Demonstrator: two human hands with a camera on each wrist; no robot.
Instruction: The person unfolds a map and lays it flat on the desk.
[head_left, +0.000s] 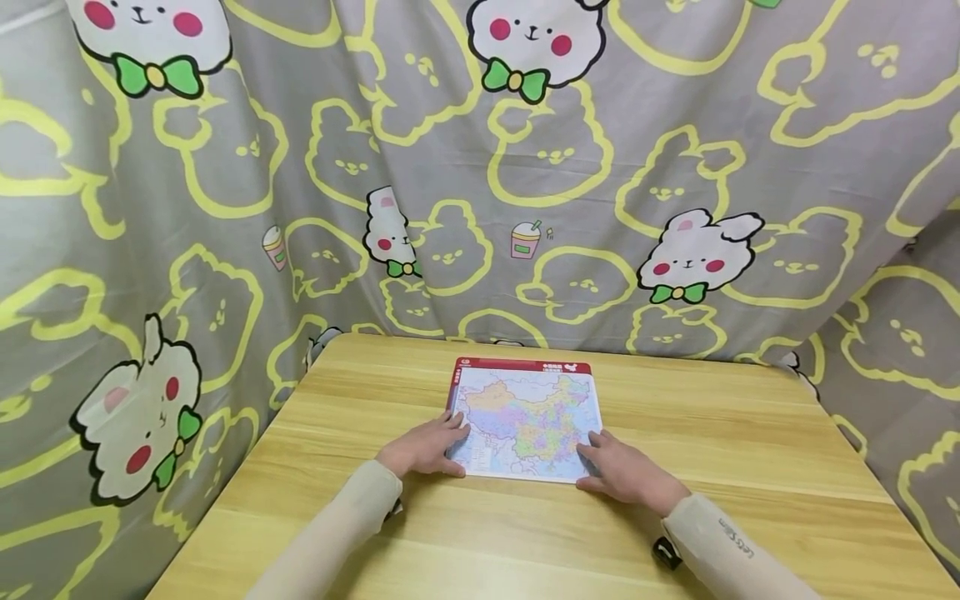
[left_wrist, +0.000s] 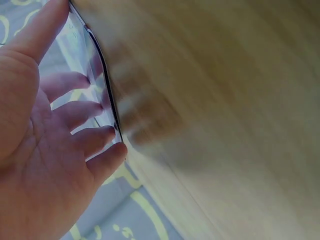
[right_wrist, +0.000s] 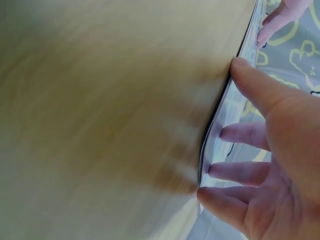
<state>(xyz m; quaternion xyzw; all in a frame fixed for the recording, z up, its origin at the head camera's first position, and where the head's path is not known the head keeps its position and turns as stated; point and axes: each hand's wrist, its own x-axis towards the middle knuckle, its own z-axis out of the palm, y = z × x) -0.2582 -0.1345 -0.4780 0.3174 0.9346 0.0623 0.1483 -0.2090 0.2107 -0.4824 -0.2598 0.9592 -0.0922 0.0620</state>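
Map (head_left: 525, 425) bears lettering (head_left: 552, 367) too small to read.

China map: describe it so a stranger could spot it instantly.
Start at the wood-grain table, toward its far edge. Between the left hand and the right hand lies the China map, set apart by its red top border and multicoloured regions.

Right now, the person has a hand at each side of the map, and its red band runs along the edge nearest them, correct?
One detail is wrong: the head view shows the red band along the far edge of the map. The left hand and right hand are indeed at its sides.
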